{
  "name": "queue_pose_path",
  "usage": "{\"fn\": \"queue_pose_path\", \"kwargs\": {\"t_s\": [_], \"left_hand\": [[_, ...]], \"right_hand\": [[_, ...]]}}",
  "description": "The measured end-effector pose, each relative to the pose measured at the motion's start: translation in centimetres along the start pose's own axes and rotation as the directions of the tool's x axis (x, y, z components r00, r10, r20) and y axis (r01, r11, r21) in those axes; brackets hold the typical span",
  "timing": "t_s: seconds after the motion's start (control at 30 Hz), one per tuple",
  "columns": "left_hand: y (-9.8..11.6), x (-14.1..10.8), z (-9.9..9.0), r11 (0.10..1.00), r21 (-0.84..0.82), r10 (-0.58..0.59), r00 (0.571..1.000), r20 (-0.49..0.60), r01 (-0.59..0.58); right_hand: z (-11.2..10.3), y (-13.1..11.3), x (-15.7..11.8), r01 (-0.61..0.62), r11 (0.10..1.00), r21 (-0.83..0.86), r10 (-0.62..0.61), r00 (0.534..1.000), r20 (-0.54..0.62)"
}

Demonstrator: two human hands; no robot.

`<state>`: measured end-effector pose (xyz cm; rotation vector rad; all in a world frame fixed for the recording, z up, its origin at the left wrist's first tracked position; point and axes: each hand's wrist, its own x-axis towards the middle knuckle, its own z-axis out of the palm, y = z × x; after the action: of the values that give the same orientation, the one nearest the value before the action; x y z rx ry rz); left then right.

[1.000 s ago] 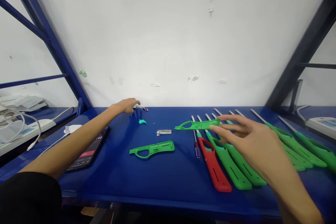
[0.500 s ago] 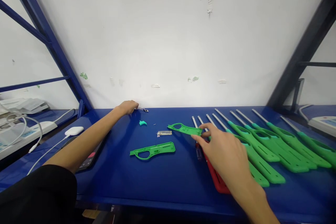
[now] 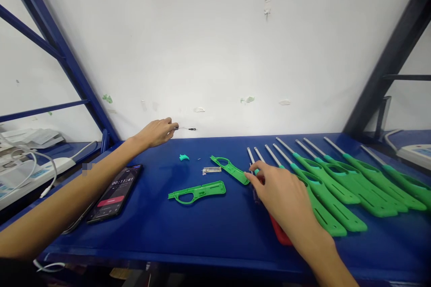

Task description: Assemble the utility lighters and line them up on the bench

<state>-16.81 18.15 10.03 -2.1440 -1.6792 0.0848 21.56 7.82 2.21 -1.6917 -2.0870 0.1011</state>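
My left hand (image 3: pixel 160 132) is raised at the back of the blue table, fingertips pinched on a thin wire with a small black end piece (image 3: pixel 192 129). Fingers parted, my right hand (image 3: pixel 284 193) hovers beside the right end of a green lighter handle half (image 3: pixel 232 171), which lies flat. Partly hidden under that hand is a screwdriver (image 3: pixel 255 195). A second green handle half (image 3: pixel 198 191) rests nearer the front edge, inner side up. Between the halves and the wall are a clear lighter fuel tank (image 3: pixel 212 170), a teal trigger (image 3: pixel 183 157) and a tiny pin (image 3: pixel 199 159).
Several green lighters (image 3: pixel 336 184) with metal tubes lie in a row on the right. A red lighter (image 3: pixel 281 233) is partly under my right forearm. A lit phone (image 3: pixel 116 193) lies at left, near a white power strip (image 3: pixel 50 166) and cables.
My right hand has let go of the green handle half, which now lies turned on the table. My left hand has lifted the wire up off the table. My left forearm has uncovered the phone.
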Motion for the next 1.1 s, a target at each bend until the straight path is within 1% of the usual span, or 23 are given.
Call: {"fn": "queue_pose_path", "kwargs": {"t_s": [0.07,0.13,0.17,0.23,0.27,0.3,0.33,0.37,0.4,0.43,0.47,0.5,0.57,0.67,0.77,0.83,0.93,1.1], "left_hand": [[1.6,-2.3,-2.1,0.999,-0.048,-0.011,0.996,-0.09,0.007],[3.5,-5.3,-3.9,0.994,-0.113,-0.02,0.983,-0.18,-0.001],[4.6,-7.0,-4.7,0.988,-0.151,-0.015,0.976,-0.217,-0.019],[6.7,-10.5,-5.9,0.974,-0.217,-0.001,0.963,-0.271,-0.06],[7.7,-12.2,-6.2,0.963,-0.256,-0.004,0.951,-0.308,-0.079],[8.7,-13.9,-6.3,0.938,-0.333,-0.027,0.934,-0.355,-0.099],[9.6,-15.4,-6.2,0.918,-0.376,-0.036,0.919,-0.393,-0.125],[10.3,-16.7,-6.0,0.904,-0.396,-0.031,0.903,-0.429,-0.157],[11.0,-17.9,-5.5,0.899,-0.396,-0.018,0.886,-0.463,-0.189],[11.5,-18.9,-4.9,0.892,-0.4,-0.011,0.877,-0.481,-0.208],[11.9,-19.8,-4.2,0.888,-0.41,-0.01,0.882,-0.471,-0.208],[12.2,-20.5,-3.4,0.883,-0.419,-0.019,0.875,-0.484,-0.213],[12.6,-21.4,-1.8,0.869,-0.449,-0.035,0.879,-0.476,-0.209],[12.8,-22.0,0.4,0.851,-0.484,-0.061,0.878,-0.475,-0.202],[13.1,-22.0,2.0,0.819,-0.542,-0.11,0.876,-0.469,-0.187],[13.3,-21.9,2.7,0.786,-0.596,-0.156,0.878,-0.452,-0.168],[13.7,-21.9,3.1,0.739,-0.656,-0.187,0.889,-0.418,-0.154],[14.4,-22.1,3.0,0.693,-0.699,-0.137,0.919,-0.37,-0.178]], "right_hand": [[-0.3,-0.1,-0.1,0.097,0.994,0.053,-0.097,0.995,0.01],[-0.4,-0.6,-0.4,0.224,0.969,0.107,-0.229,0.973,0.031],[-0.2,-0.9,-0.6,0.294,0.946,0.133,-0.302,0.952,0.04],[0.3,-1.7,-1.2,0.429,0.884,0.189,-0.446,0.893,0.057],[0.6,-2.1,-1.5,0.488,0.844,0.224,-0.513,0.855,0.069],[1.0,-2.5,-1.8,0.532,0.808,0.254,-0.568,0.818,0.09],[1.3,-2.8,-2.1,0.563,0.777,0.282,-0.609,0.785,0.112],[1.6,-3.0,-2.3,0.576,0.759,0.304,-0.633,0.763,0.135],[1.8,-3.2,-2.5,0.576,0.753,0.318,-0.641,0.752,0.156],[2.0,-3.3,-2.6,0.57,0.754,0.326,-0.64,0.75,0.168],[2.1,-3.3,-2.7,0.558,0.762,0.328,-0.629,0.758,0.173],[2.1,-3.4,-2.8,0.544,0.773,0.325,-0.615,0.769,0.174],[2.3,-3.4,-2.9,0.519,0.799,0.304,-0.583,0.794,0.176],[2.9,-3.3,-3.6,0.491,0.831,0.26,-0.539,0.826,0.163],[3.9,-3.0,-5.0,0.476,0.85,0.226,-0.505,0.858,0.092],[4.3,-2.6,-5.9,0.466,0.857,0.219,-0.486,0.873,0.042],[4.2,-2.1,-7.0,0.462,0.862,0.208,-0.475,0.88,0.016],[3.8,-1.9,-7.4,0.465,0.87,0.163,-0.466,0.884,-0.032]]}}
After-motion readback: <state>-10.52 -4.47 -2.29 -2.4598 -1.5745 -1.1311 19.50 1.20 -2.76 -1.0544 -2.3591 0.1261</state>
